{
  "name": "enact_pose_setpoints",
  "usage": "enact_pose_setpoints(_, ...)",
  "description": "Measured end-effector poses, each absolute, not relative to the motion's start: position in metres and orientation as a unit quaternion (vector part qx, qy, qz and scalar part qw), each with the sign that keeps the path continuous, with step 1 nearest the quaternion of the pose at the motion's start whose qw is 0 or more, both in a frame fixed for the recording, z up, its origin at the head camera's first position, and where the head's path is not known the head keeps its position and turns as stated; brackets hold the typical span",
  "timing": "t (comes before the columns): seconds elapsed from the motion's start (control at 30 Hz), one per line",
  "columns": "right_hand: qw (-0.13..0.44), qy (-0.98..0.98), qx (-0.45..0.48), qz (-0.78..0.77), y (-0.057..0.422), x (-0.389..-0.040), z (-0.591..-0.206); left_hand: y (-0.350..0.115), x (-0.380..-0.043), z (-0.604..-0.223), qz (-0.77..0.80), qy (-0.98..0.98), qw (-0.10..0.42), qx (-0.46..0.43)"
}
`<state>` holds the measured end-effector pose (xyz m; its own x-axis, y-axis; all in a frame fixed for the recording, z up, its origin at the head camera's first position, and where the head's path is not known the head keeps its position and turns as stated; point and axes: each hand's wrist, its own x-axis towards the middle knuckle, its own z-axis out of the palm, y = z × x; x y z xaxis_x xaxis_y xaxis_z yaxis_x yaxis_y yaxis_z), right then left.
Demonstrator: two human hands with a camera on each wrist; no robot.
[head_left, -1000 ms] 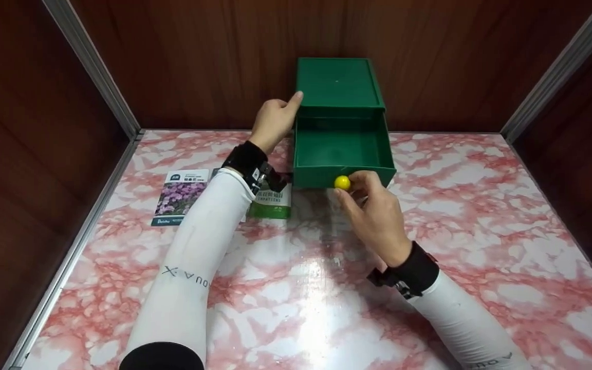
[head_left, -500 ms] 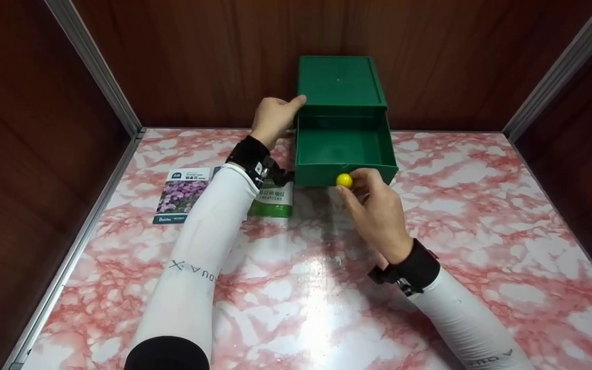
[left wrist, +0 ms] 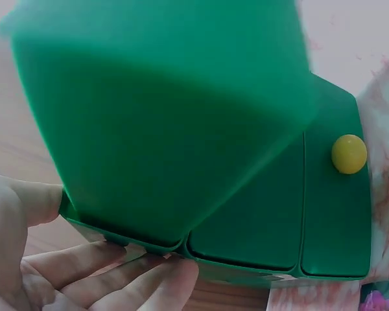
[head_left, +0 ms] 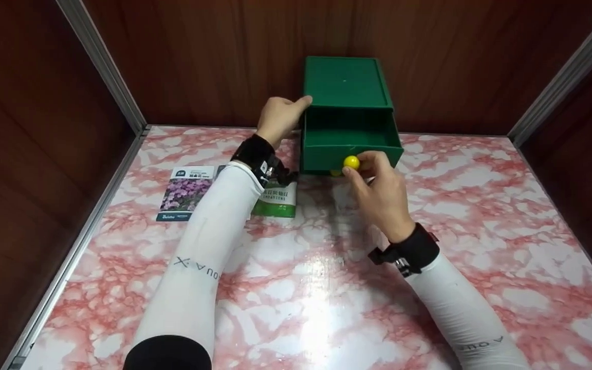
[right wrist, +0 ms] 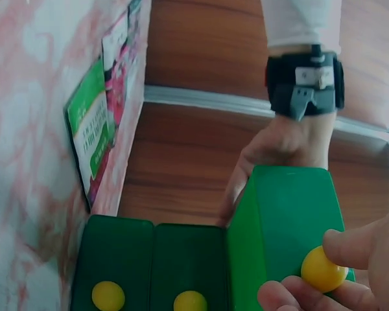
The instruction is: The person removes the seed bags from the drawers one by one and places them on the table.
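A green drawer cabinet [head_left: 346, 82] stands against the back wall, its top drawer [head_left: 321, 158] pulled partway out. The part of the drawer's inside that shows holds nothing. My right hand [head_left: 386, 198] pinches the round yellow knob [head_left: 351, 163] on the drawer front between thumb and fingers. Against the cabinet's left side lies my left hand [head_left: 278, 118], thumb at the top front edge and extended fingers along the side wall. Below, the right wrist view shows two pushed-in drawers with yellow knobs, one on the middle drawer [right wrist: 181, 259] and one on the bottom drawer [right wrist: 117, 249].
Left of the cabinet lie flat printed packets: one with purple flowers [head_left: 185, 195] and a green-and-white one [head_left: 278, 200], partly covered by my left forearm. Wood-look panels [head_left: 198, 61] wall in the red-and-white marbled table [head_left: 285, 308] at the back and sides.
The top drawer has slid inward, away from me, with my right hand following on its knob. My left hand stays at the cabinet's side. The view has shifted slightly.
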<state>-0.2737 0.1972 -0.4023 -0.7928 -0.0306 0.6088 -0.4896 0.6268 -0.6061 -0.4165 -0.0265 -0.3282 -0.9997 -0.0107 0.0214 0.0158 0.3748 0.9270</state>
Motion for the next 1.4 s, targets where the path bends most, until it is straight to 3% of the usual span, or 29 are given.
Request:
enact_pose_setpoints(0.57, 0.258, -0.866, 0.122, 0.411, 0.199, -0.322, -0.393, -0.024, -0.420, -0.327, -0.561, -0.828, 0.005, 0.003)
enact_pose_setpoints(1.4, 0.204, -0.889, 0.080, 0.401, 0.197, -0.362, -0.379, -0.023, -0.418, -0.326, -0.560, -0.828, -0.009, 0.000)
